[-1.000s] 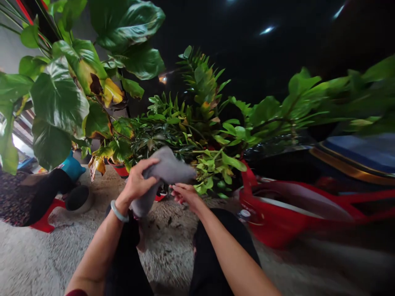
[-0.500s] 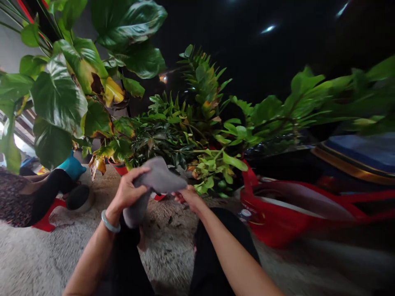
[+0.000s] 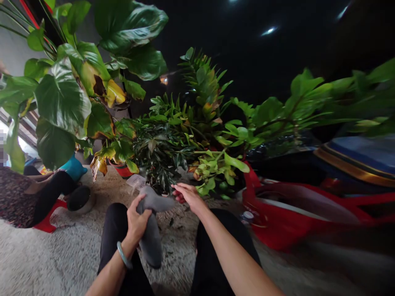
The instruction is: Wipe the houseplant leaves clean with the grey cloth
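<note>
A grey, soft, sock-like fabric piece hangs in front of me between my knees. My left hand, with a pale bangle at the wrist, is closed around its upper part. One narrow end points right and the rounded lower end hangs down. My right hand is just past the narrow end, its fingers bent together. Whatever they may pinch is too small to make out. Whether the right fingertips touch the fabric I cannot tell.
Leafy potted plants stand close ahead. To the right is a red bag with a blue, gold-banded item behind it. A white perforated card lies beyond my left hand. A person sits at left by a dark round pot.
My left hand has moved down and right with the grey piece, which now hangs lower. Its narrow end has come away from my right hand, which stays nearly in place.
</note>
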`<state>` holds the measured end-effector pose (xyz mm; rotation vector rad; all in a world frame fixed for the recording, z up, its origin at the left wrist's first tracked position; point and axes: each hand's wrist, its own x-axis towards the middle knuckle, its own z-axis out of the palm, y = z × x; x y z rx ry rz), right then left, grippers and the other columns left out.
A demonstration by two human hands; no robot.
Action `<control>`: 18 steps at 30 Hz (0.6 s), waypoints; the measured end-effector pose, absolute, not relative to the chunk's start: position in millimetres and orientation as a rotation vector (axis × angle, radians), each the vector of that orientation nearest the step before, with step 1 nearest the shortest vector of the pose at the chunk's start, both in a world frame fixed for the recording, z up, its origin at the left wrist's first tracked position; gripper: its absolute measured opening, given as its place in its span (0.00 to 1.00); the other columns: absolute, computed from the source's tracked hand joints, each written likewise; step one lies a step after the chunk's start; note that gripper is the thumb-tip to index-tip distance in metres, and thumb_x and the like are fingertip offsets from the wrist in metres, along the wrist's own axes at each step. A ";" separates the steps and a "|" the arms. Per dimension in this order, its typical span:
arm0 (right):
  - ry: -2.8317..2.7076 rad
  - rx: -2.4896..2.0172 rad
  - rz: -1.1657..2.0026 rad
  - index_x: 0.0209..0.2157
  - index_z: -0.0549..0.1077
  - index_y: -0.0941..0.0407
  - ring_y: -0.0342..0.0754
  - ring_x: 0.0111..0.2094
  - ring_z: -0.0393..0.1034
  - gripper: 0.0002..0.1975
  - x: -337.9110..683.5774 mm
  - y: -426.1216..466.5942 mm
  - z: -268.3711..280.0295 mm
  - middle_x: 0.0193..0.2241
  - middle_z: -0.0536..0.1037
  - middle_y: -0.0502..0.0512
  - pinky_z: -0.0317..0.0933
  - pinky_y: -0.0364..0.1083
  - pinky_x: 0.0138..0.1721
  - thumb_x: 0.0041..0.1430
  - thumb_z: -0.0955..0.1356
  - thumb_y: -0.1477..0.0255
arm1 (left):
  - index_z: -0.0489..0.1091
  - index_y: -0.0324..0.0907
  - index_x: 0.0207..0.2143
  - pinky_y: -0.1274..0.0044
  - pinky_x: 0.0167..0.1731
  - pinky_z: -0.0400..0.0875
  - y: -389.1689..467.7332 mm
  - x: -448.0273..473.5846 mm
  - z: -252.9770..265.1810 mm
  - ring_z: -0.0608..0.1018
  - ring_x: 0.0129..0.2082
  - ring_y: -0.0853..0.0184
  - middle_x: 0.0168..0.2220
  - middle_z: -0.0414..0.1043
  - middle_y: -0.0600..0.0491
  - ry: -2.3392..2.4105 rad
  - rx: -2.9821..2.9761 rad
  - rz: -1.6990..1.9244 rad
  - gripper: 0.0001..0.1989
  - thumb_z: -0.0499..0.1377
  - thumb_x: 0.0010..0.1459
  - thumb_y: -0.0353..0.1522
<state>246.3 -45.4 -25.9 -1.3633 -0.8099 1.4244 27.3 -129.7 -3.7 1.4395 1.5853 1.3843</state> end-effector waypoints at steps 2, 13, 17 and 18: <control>-0.820 -1.325 1.448 0.31 0.78 0.58 0.40 0.13 0.66 0.07 245.3 -45.8 -24.3 0.17 0.78 0.50 0.55 0.37 0.13 0.53 0.71 0.69 | 0.76 0.45 0.49 0.62 0.59 0.69 -114.2 25.3 26.1 0.77 0.54 0.54 0.50 0.79 0.49 1.600 1.456 1.578 0.23 0.65 0.47 0.27; -0.799 -1.394 1.384 0.32 0.78 0.58 0.42 0.14 0.67 0.07 249.2 -52.4 -18.5 0.18 0.78 0.51 0.55 0.39 0.14 0.53 0.70 0.69 | 0.77 0.39 0.48 0.65 0.54 0.70 -80.7 30.9 1.2 0.79 0.48 0.57 0.46 0.79 0.45 1.561 1.106 1.493 0.25 0.67 0.43 0.28; -0.853 -1.352 1.373 0.30 0.79 0.58 0.41 0.14 0.66 0.09 253.0 -50.5 -24.6 0.18 0.78 0.50 0.54 0.38 0.14 0.52 0.71 0.67 | 0.76 0.41 0.50 0.67 0.53 0.72 -118.3 29.0 8.5 0.79 0.48 0.57 0.46 0.79 0.48 1.547 1.119 1.596 0.26 0.67 0.45 0.32; -0.868 -1.325 1.378 0.30 0.79 0.58 0.40 0.14 0.66 0.09 252.9 -50.1 -25.5 0.18 0.78 0.50 0.53 0.38 0.14 0.51 0.71 0.66 | 0.75 0.42 0.51 0.68 0.54 0.71 -113.9 26.0 22.5 0.79 0.50 0.57 0.48 0.79 0.48 1.568 1.156 1.677 0.26 0.67 0.46 0.33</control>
